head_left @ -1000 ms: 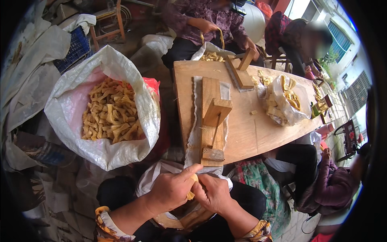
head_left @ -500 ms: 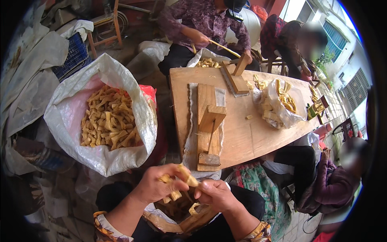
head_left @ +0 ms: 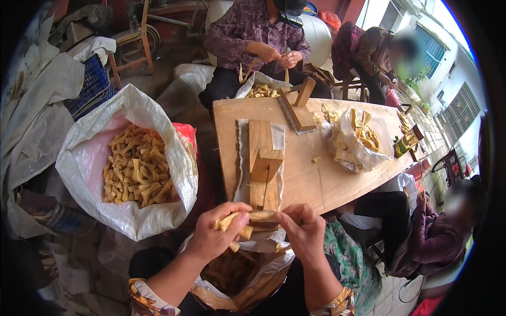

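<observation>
In front of the table's near edge, a yellowish strip-like piece (head_left: 263,215) is stretched between my two hands. My left hand (head_left: 216,231) is closed around one end and also clasps several more yellowish pieces, whose ends poke out below its fingers. My right hand (head_left: 304,229) pinches the other end between thumb and fingers. Below them, a white-lined bag (head_left: 284,260) sits in my lap, with brownish-yellow pieces (head_left: 226,274) inside. Just beyond my hands stands a wooden block stand (head_left: 266,164) with a thin slanting rod; its near end is partly hidden by my hands.
A big white woven sack (head_left: 79,174) of knotted yellowish pieces (head_left: 138,166) stands at left. On the wooden table (head_left: 300,184) are a second wooden stand (head_left: 298,113) and a clear plastic bag (head_left: 342,147) of yellow strips. A co-worker (head_left: 253,31) sits opposite; others sit at right.
Both hands have moved up and toward the table, and my right hand has moved farther right, drawing the piece level. Across the table, the co-worker's hands have come away from the wooden stand.
</observation>
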`<state>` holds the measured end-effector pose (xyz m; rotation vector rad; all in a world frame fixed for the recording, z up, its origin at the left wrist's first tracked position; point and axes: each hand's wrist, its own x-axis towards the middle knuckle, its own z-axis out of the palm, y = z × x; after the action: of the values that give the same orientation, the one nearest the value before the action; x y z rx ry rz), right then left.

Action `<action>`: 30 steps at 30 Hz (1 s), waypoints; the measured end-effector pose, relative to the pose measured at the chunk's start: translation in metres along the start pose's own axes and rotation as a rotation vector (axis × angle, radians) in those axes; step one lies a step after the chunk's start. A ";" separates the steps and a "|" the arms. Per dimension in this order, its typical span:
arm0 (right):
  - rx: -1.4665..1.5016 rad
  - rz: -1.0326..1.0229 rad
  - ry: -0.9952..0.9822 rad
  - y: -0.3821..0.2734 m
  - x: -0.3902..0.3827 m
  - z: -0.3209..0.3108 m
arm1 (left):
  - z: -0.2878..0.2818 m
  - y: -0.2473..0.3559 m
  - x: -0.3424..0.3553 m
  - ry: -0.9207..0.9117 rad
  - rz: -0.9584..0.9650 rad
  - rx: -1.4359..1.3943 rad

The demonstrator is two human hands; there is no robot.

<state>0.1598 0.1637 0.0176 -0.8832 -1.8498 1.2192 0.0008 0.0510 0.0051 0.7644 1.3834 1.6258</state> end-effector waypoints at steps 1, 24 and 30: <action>-0.159 -0.086 0.044 0.004 0.009 0.003 | 0.002 0.000 0.009 0.019 0.041 0.045; -0.107 -0.699 -0.308 0.001 -0.036 0.035 | -0.007 -0.011 -0.043 -0.047 -0.052 0.176; 0.228 -0.374 -0.513 0.000 -0.022 0.010 | 0.005 -0.017 -0.059 -0.759 -0.308 0.027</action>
<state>0.1621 0.1414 0.0101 -0.0841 -2.0863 1.4595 0.0360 0.0013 -0.0059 0.9920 0.9074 0.9239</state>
